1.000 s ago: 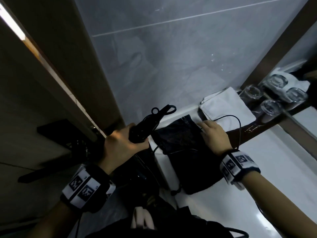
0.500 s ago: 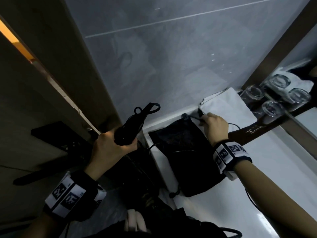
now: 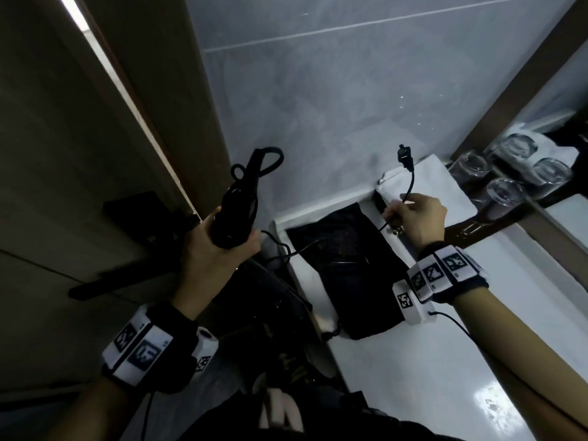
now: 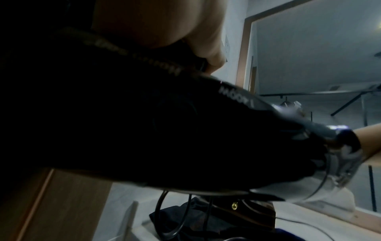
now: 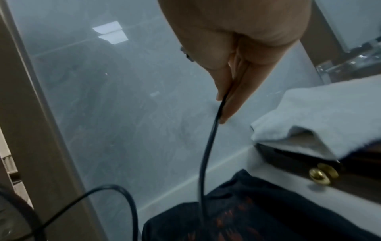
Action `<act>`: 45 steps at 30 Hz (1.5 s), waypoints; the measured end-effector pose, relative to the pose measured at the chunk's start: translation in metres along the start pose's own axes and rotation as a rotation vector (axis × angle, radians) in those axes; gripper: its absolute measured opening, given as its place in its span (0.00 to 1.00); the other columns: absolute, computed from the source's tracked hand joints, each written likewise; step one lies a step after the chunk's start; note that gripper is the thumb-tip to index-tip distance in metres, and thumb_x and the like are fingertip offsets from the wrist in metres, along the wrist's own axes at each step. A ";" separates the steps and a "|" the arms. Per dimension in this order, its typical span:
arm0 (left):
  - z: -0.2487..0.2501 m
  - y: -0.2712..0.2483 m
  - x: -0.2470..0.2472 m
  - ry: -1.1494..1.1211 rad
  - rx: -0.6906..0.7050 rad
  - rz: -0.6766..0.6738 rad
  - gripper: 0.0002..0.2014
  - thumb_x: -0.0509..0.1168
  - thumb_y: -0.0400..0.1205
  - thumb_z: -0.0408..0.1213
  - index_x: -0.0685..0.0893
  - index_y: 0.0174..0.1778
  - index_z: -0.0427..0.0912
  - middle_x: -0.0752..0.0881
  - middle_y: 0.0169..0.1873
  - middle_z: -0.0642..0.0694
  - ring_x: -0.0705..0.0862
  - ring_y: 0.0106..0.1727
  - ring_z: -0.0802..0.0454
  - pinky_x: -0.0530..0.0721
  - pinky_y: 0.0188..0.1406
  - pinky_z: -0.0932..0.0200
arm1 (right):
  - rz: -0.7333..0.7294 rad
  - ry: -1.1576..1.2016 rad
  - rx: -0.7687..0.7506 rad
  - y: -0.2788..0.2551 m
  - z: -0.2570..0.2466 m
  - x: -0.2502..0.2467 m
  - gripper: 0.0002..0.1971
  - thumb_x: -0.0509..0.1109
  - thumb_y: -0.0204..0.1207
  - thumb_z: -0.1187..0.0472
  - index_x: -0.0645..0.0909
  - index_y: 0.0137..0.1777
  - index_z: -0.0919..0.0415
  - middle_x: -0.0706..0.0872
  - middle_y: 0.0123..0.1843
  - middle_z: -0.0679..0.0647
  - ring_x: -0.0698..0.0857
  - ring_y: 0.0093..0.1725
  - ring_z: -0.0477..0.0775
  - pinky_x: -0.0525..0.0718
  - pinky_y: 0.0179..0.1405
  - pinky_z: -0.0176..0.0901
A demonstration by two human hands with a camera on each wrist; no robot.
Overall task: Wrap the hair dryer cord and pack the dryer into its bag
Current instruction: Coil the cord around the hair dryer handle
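Hair dryer [image 3: 237, 214], the black plastic one, is up in the air on the left, and our left hand [image 3: 219, 249] has its fingers curled tight round the body of it, with the hanging loop at the handle's end pointing up toward the far grey tile wall [image 3: 350, 106]. Over on the right, our right hand [image 3: 416, 214] is pinching the thin black cord [image 3: 318, 275] between thumb and fingertips, a little way below the plug [image 3: 403, 157], which sticks up above the hand. From that pinch the cord drops down and trails loose across the black fabric drawstring bag [image 3: 350, 275], then curves back left to the dryer. So none of it looks wound up yet. The bag's lying flat on the white counter [image 3: 413, 361], between our two hands. Just beyond the right hand there's a folded white towel [image 3: 439, 183], and further right a few clear drinking glasses [image 3: 506, 192] sit beside a mirror.
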State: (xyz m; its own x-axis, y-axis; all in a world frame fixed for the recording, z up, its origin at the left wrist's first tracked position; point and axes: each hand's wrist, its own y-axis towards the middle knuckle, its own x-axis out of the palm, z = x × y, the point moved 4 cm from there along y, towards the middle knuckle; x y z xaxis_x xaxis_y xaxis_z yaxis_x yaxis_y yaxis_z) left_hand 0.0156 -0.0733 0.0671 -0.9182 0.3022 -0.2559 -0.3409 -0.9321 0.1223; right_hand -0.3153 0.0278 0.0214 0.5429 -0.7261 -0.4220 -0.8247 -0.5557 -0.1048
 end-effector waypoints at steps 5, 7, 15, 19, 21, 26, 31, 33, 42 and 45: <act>0.011 -0.009 0.002 -0.095 -0.021 0.090 0.08 0.74 0.60 0.53 0.85 0.30 0.57 0.87 0.26 0.57 0.86 0.29 0.58 0.85 0.29 0.66 | -0.149 0.189 0.158 -0.012 0.022 0.020 0.09 0.64 0.79 0.74 0.77 0.55 0.81 0.83 0.31 0.62 0.84 0.18 0.42 0.85 0.25 0.31; 0.015 -0.013 0.002 -0.125 -0.020 0.128 0.09 0.74 0.60 0.54 0.85 0.30 0.57 0.87 0.26 0.57 0.87 0.30 0.57 0.86 0.31 0.62 | -0.226 0.185 0.191 -0.016 0.027 0.032 0.11 0.64 0.79 0.74 0.76 0.57 0.82 0.84 0.30 0.61 0.84 0.19 0.44 0.85 0.25 0.34; 0.033 -0.024 -0.003 -0.139 0.064 0.144 0.08 0.73 0.64 0.50 0.84 0.29 0.52 0.87 0.26 0.55 0.87 0.29 0.57 0.83 0.30 0.66 | -0.413 -0.620 -0.410 -0.046 -0.008 0.061 0.19 0.63 0.82 0.61 0.74 0.69 0.70 0.80 0.66 0.69 0.77 0.67 0.67 0.70 0.68 0.49; 0.040 -0.025 -0.004 -0.077 0.097 0.161 0.10 0.72 0.63 0.51 0.82 0.31 0.51 0.86 0.27 0.52 0.86 0.32 0.54 0.84 0.33 0.64 | -0.912 -0.418 -0.572 -0.082 -0.026 0.078 0.17 0.59 0.85 0.59 0.78 0.70 0.60 0.83 0.68 0.55 0.79 0.69 0.50 0.70 0.71 0.36; 0.043 -0.026 -0.004 -0.068 0.091 0.180 0.10 0.72 0.63 0.51 0.81 0.30 0.51 0.85 0.27 0.52 0.86 0.33 0.51 0.83 0.34 0.62 | -1.035 -0.584 -0.619 -0.090 -0.022 0.084 0.16 0.61 0.84 0.58 0.80 0.68 0.59 0.84 0.67 0.54 0.80 0.67 0.51 0.73 0.70 0.43; 0.050 -0.024 -0.001 -0.104 0.072 0.184 0.06 0.72 0.65 0.47 0.82 0.29 0.53 0.86 0.26 0.55 0.87 0.32 0.53 0.85 0.34 0.65 | -1.077 -0.577 -0.566 -0.099 -0.015 0.090 0.11 0.67 0.80 0.61 0.86 0.58 0.63 0.90 0.54 0.58 0.86 0.57 0.53 0.78 0.61 0.40; 0.051 -0.019 -0.010 -0.084 0.023 0.218 0.04 0.74 0.72 0.35 0.84 0.34 0.44 0.88 0.28 0.55 0.88 0.33 0.56 0.83 0.34 0.68 | -0.837 -0.449 -0.464 -0.088 -0.011 0.087 0.03 0.74 0.72 0.68 0.90 0.42 0.66 0.92 0.37 0.57 0.88 0.41 0.44 0.75 0.42 0.21; 0.052 -0.017 -0.017 -0.064 0.012 0.237 0.05 0.73 0.73 0.35 0.84 0.32 0.41 0.88 0.26 0.55 0.87 0.31 0.56 0.83 0.33 0.68 | -0.715 -0.324 -0.337 -0.076 -0.010 0.083 0.04 0.77 0.68 0.70 0.90 0.34 0.63 0.90 0.30 0.51 0.85 0.33 0.38 0.77 0.37 0.24; 0.057 -0.022 -0.025 -0.081 -0.052 0.150 0.11 0.71 0.74 0.28 0.82 0.26 0.41 0.87 0.21 0.53 0.85 0.25 0.63 0.80 0.29 0.74 | -0.584 0.349 0.197 -0.061 -0.003 0.081 0.07 0.75 0.67 0.77 0.87 0.36 0.65 0.91 0.30 0.56 0.89 0.32 0.50 0.88 0.33 0.36; 0.056 -0.023 -0.023 -0.073 -0.091 0.136 0.12 0.71 0.74 0.29 0.81 0.25 0.42 0.86 0.20 0.54 0.84 0.24 0.63 0.80 0.28 0.73 | -0.493 0.310 0.075 -0.053 -0.014 0.069 0.09 0.77 0.63 0.77 0.84 0.34 0.65 0.89 0.29 0.53 0.86 0.30 0.46 0.85 0.35 0.34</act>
State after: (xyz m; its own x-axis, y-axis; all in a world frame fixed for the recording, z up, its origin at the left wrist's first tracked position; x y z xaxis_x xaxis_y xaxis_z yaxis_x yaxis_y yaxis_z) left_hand 0.0331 -0.0481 0.1237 -0.9680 0.1823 -0.1726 -0.1955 -0.9787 0.0625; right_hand -0.2314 0.0013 0.0104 0.8767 -0.4803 -0.0254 -0.4663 -0.8359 -0.2897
